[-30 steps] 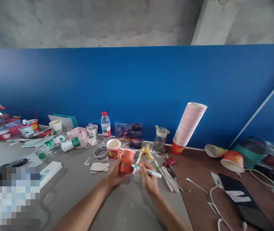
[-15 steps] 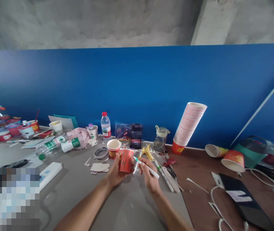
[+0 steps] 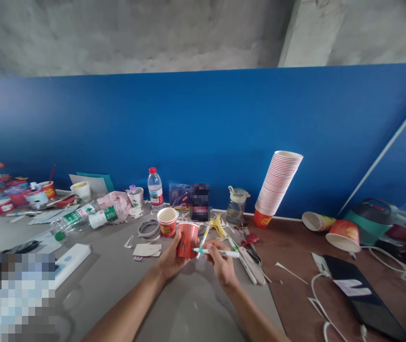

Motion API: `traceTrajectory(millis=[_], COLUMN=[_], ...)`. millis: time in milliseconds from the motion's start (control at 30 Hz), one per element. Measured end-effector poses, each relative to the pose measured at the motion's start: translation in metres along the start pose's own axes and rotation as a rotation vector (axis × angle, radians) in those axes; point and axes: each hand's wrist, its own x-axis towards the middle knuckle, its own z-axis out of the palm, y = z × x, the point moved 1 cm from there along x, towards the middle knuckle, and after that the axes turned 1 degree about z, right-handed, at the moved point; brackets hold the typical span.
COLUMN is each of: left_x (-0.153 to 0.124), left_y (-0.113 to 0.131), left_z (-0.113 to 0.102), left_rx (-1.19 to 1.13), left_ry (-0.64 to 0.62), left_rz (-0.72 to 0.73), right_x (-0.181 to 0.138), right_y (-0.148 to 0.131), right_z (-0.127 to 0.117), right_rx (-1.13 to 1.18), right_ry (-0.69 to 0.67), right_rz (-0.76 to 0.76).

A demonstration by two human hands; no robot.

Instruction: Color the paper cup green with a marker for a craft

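Observation:
My left hand [image 3: 170, 259] is wrapped round a red paper cup [image 3: 188, 240] that has dark streaks down its side. Between the fingers of my right hand [image 3: 220, 262] is a white marker pen [image 3: 220, 252], its green tip end meeting the cup's side. Just behind the held cup stands another red paper cup [image 3: 168, 223], upright with a white inside. Left of that cup lies a roll of grey tape [image 3: 149, 229], with flat pieces of cardboard [image 3: 147, 250] nearer to me.
A tall leaning stack of paper cups [image 3: 279, 183] stands at the right. Behind my hands are a water bottle [image 3: 155, 190], a glass jar [image 3: 236, 205] and a yellow piece [image 3: 217, 226]. Plastic bottles [image 3: 76, 218] lie at the left. A black tablet-like device [image 3: 363, 294] with white cables lies at the right.
The marker has swung from a slant to nearly level, and its tip has dropped from near the cup's rim to lower on its side. My left hand still holds the cup.

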Motion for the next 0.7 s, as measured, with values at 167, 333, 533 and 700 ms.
traceTrajectory(millis=[167,333,533,700], left_x=[0.0,0.0,-0.002,-0.003], left_y=[0.0,-0.001,0.001,-0.004], left_z=[0.0,0.002,0.007,0.008], left_rx=[-0.012,0.057,0.099,0.147], left_ry=[-0.017,0.105,0.055,0.049], left_rz=[-0.007,0.098,0.192,0.233], right_x=[0.005,0.005,-0.006,-0.015], right_y=[0.003,0.01,0.014,0.017], right_z=[-0.002,0.0,0.013,0.024], right_rx=[0.033,-0.007,-0.294,-0.461], right_ry=[0.203,0.278,0.091,0.077], right_rz=[-0.097,0.007,-0.124,-0.13])
